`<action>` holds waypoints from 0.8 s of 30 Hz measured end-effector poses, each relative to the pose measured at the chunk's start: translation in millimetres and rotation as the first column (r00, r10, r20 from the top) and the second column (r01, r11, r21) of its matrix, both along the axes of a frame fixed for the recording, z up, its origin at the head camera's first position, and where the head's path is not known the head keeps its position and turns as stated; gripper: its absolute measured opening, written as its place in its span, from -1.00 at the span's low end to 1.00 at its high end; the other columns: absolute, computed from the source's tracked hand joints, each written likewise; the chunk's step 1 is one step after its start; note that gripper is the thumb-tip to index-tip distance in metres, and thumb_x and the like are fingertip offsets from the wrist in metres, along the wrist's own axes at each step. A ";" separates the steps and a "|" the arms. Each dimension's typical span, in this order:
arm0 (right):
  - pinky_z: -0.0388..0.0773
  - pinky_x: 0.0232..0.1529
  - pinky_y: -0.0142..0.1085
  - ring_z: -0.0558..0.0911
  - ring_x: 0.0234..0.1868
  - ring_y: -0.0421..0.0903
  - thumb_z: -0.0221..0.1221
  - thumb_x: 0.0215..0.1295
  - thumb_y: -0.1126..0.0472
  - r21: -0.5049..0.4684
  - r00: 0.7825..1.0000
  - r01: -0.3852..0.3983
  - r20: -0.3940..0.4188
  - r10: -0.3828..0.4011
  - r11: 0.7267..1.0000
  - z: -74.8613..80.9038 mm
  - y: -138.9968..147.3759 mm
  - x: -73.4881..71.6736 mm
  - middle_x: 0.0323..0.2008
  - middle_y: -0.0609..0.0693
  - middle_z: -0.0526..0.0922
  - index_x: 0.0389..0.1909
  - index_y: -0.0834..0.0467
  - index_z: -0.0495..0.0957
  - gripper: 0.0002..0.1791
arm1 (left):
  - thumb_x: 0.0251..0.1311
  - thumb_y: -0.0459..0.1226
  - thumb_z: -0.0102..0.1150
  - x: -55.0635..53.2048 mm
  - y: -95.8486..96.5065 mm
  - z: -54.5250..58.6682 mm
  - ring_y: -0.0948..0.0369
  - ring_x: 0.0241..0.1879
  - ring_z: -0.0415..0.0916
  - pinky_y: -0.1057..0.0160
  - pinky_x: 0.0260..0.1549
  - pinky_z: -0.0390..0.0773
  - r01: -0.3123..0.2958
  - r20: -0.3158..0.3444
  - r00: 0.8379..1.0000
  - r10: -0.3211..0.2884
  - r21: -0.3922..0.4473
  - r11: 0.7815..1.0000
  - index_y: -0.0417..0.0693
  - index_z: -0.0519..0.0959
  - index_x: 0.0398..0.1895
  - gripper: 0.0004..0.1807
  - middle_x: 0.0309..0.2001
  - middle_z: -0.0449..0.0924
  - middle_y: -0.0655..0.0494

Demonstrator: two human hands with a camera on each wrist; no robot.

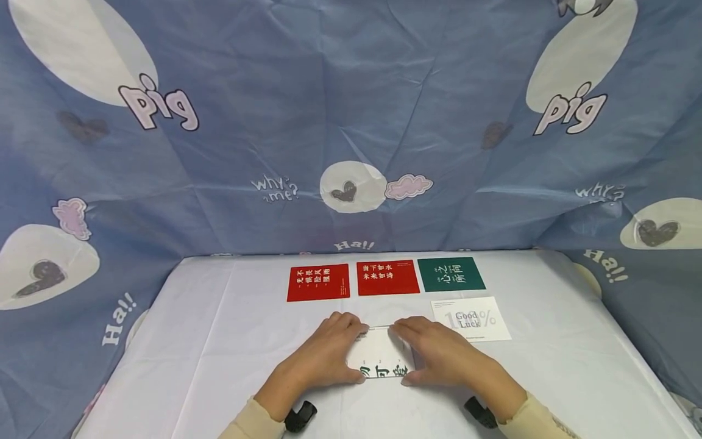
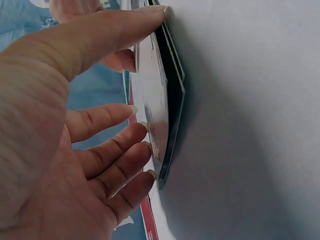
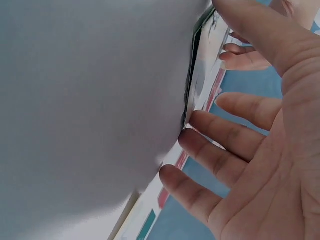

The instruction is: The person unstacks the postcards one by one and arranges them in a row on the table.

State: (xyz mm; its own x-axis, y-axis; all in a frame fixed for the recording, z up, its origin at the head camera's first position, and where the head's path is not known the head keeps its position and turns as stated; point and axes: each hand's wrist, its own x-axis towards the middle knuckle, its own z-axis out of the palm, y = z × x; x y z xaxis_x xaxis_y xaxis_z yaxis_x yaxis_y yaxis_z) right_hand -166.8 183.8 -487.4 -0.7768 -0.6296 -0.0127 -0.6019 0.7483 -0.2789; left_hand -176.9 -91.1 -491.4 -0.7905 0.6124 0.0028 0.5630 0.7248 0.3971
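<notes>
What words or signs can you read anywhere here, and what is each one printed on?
"pig", "why me?", "Ha!!": on the blue printed cloth backdrop.
"Good Luck" over a pale "100%": on the white paper card.
Two red square cards and, white Chinese characters: too small to read.
Green square card: too small.
White card stack between left hand and right hand: large green characters, partly covered.

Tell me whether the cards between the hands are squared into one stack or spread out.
Stacked. The small pile of white-faced cards lies flat on the white tablecloth, edges nearly aligned, pinched between left hand and right hand.
</notes>
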 end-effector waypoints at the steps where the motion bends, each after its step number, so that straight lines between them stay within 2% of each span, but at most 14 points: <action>1: 0.50 0.34 0.01 0.49 0.37 0.03 0.57 0.02 -0.16 0.004 1.000 -0.005 -0.007 0.005 1.000 -0.4 -0.1 0.8 0.35 0.01 0.53 0.43 0.13 0.47 -0.03 | -0.11 0.00 0.67 0.5 0.1 0.2 0.19 0.15 0.35 0.15 0.26 0.43 -0.001 0.005 1.000 0.001 0.002 1.000 -0.05 0.53 0.36 -0.10 0.18 0.49 0.18; 6: 0.52 0.32 -0.01 0.48 0.36 0.00 0.58 0.01 -0.18 0.021 0.999 -0.023 -0.027 0.023 1.000 -1.4 -1.3 4.3 0.33 -0.03 0.54 0.42 0.10 0.48 -0.04 | -0.12 -0.01 0.67 4.0 1.2 2.9 0.22 0.11 0.35 0.17 0.22 0.45 -0.006 0.048 0.999 0.005 0.016 1.000 -0.04 0.55 0.35 -0.11 0.14 0.50 0.21; 11: 0.50 0.33 -0.02 0.47 0.36 -0.03 0.58 0.02 -0.17 0.020 1.000 -0.022 -0.003 0.022 1.000 -0.8 -3.0 6.9 0.32 -0.05 0.54 0.42 0.08 0.47 -0.05 | -0.14 -0.02 0.68 7.2 2.1 4.8 0.24 0.09 0.34 0.21 0.16 0.47 -0.011 0.080 0.997 0.009 0.025 1.000 -0.03 0.56 0.34 -0.12 0.13 0.51 0.22; 17: 0.50 0.33 -0.03 0.47 0.34 -0.03 0.59 -0.01 -0.15 0.010 1.000 -0.017 0.012 0.017 1.000 1.4 -4.5 11.3 0.30 -0.04 0.54 0.43 0.09 0.47 -0.03 | -0.14 -0.02 0.69 10.0 2.9 6.1 0.26 0.07 0.33 0.23 0.14 0.47 -0.003 0.100 0.995 0.001 0.021 1.000 -0.02 0.55 0.34 -0.11 0.12 0.51 0.25; 24: 0.56 0.24 -0.05 0.49 0.23 -0.06 0.63 -0.09 -0.15 0.016 1.000 -0.022 -0.001 0.022 1.000 4.2 -6.2 16.6 0.22 -0.05 0.54 0.41 0.09 0.46 0.01 | -0.13 0.02 0.69 13.9 2.4 6.2 0.28 0.07 0.33 0.25 0.16 0.46 0.020 0.100 0.995 -0.021 0.014 1.000 0.01 0.56 0.32 -0.12 0.11 0.50 0.29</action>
